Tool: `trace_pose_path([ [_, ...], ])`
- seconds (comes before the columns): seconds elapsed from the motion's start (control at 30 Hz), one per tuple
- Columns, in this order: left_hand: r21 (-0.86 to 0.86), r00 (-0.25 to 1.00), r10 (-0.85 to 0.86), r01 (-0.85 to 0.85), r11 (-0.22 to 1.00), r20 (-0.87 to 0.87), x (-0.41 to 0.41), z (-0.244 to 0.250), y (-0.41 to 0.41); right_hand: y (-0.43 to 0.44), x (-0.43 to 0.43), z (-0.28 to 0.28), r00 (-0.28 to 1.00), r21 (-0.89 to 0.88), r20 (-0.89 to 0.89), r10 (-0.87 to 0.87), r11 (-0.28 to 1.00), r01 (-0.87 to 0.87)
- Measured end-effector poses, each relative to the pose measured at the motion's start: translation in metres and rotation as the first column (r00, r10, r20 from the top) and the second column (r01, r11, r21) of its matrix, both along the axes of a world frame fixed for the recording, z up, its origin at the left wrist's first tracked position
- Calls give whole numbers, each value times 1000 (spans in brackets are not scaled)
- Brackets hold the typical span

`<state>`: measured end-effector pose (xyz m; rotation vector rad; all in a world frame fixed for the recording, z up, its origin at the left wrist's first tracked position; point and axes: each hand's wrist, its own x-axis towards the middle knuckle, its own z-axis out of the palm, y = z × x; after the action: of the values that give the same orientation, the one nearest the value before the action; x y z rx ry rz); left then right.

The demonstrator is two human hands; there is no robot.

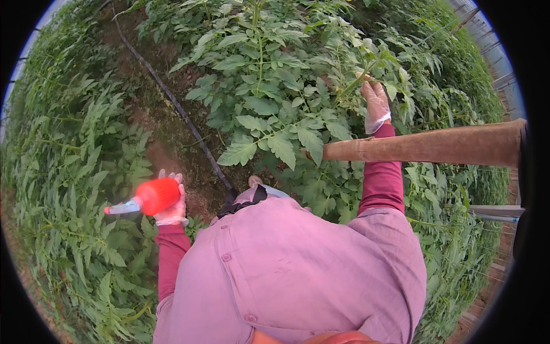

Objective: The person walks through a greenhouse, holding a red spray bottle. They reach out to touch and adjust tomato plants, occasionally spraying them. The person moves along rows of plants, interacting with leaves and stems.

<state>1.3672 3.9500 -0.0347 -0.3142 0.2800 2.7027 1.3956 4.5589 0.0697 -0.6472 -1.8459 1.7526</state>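
Note:
In a clear plastic glove, my left hand [174,205] holds a translucent red bottle [158,196] out over the foliage on the left. The bottle lies on its side, and its pale bluish spout [124,207] with a red tip points left. My right hand [376,101], gloved the same way, reaches up into the tomato plants. Its fingers close around a green tomato stem [354,84] near small yellow flowers. Leaves partly cover those fingertips. Broad tomato leaves [281,144] spread between my two hands.
A thick wooden or bamboo pole [429,144] crosses in front of my right forearm. A dark hose [169,92] runs along the soil path [161,159] between dense plant rows. Greenhouse film [500,56] curves at the upper right.

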Motion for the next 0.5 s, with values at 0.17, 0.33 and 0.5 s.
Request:
trace_pose_path([
  [0.17,20,999,-21,20,1000,36,-27,1,32,-7,9,-14,987,-150,-152,41,987,-64],
  [0.33,-65,993,-116,118,991,36,-45,18,62,-28,15,-7,987,-183,-154,44,980,-72],
  [0.5,-106,985,-150,159,982,91,-64,23,73,-56,-2,4,973,-233,72,220,952,-198],
])
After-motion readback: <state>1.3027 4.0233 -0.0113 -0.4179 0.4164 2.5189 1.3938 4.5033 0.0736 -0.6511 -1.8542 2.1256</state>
